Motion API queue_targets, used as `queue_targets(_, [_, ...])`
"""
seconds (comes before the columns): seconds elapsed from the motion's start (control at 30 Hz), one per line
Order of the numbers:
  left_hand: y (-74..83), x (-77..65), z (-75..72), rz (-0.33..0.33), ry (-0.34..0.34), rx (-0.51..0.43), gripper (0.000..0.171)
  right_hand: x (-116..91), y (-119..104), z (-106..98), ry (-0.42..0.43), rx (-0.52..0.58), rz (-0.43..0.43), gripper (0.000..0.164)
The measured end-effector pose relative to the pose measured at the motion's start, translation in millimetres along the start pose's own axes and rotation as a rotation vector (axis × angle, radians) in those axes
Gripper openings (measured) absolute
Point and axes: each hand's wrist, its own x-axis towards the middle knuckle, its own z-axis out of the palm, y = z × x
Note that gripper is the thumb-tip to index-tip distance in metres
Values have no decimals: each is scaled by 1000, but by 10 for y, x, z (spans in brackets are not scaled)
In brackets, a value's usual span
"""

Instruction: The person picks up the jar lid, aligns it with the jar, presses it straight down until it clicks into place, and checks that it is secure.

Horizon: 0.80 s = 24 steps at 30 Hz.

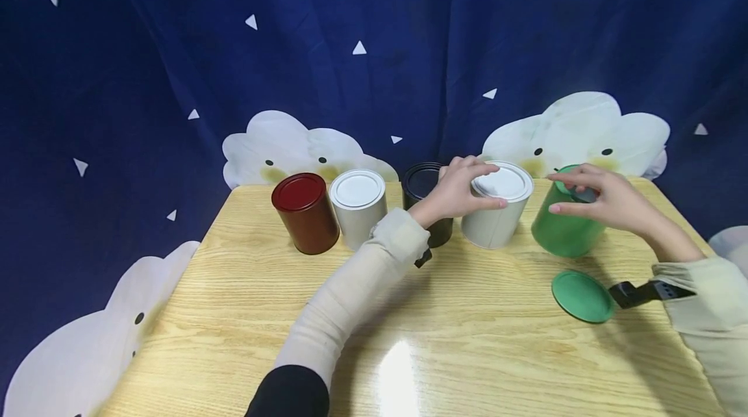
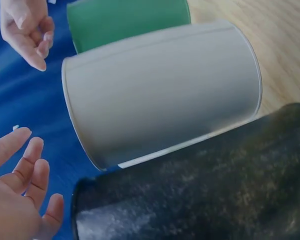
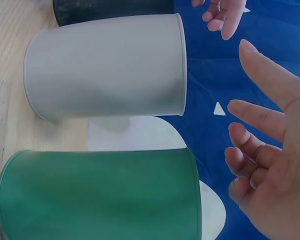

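Observation:
My left hand [image 1: 461,189] hovers over the right-hand white can [image 1: 493,225], thumb and fingers spread, holding nothing. That can has its white lid on. In the left wrist view, the fingers are apart from the white can's rim. My right hand [image 1: 610,199] hangs over the mouth of a green can [image 1: 563,228], its fingers loosely bent around air. The green can stands without its lid; the hand partly hides its opening. A round green lid [image 1: 582,297] lies on the table in front of it. Behind my left forearm stands a lidded black can [image 1: 441,232], partly covered.
Further left, a dark red can [image 1: 306,225] and another white can [image 1: 356,215] stand side by side with lids on. All stand along the back of a wooden table [image 1: 234,313]. A dark blue curtain [image 1: 327,1] with white clouds hangs behind.

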Motion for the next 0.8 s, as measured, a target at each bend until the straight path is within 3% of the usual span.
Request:
queue_targets(0.4, [158, -129, 60, 63, 5, -118, 62, -307, 41, -131, 35, 3, 26, 47])
queue_targets(0.63, [215, -168, 113, 102, 6, -119, 60, -461, 96, -192, 18, -41, 66, 43])
queue_targets(0.8, [254, -185, 186, 100, -39, -125, 62, -592, 128, -243, 0, -76, 90, 42])
